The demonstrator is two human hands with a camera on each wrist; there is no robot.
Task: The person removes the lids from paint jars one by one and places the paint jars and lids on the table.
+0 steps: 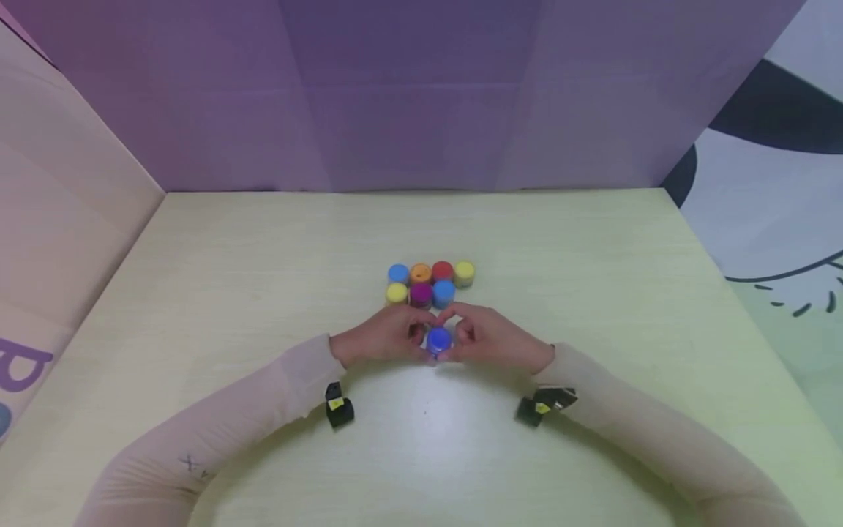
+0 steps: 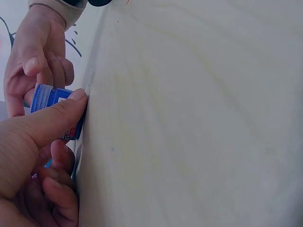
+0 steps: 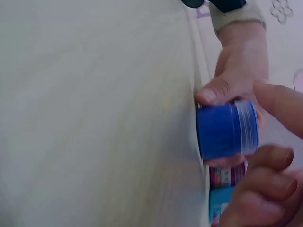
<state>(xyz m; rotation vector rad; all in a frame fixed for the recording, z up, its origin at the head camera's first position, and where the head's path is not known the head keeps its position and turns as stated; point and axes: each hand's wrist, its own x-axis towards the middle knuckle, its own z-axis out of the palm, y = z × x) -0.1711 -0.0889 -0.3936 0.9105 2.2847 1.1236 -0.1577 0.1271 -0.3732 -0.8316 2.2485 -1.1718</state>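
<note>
A small blue paint jar [image 1: 439,340] with a ribbed clear lid edge stands upright on the table between both hands. My left hand [image 1: 388,333] pinches it, the thumb along the near side and fingers behind. In the right wrist view the left thumb presses the jar [image 3: 220,131] near its base. My right hand [image 1: 490,338] is close on the jar's other side. Its thumb [image 3: 279,104] stands apart from the lid and its other fingers are loosely curled. Both index fingertips come together just behind the jar in the head view.
Just beyond the hands, similar jars stand in two rows. The back row has blue [image 1: 398,274], orange [image 1: 420,274], red [image 1: 443,271] and yellow [image 1: 464,273] lids; the front has yellow [image 1: 396,293], purple [image 1: 421,294] and blue [image 1: 444,293]. A purple panel [image 1: 408,95] borders the table's back.
</note>
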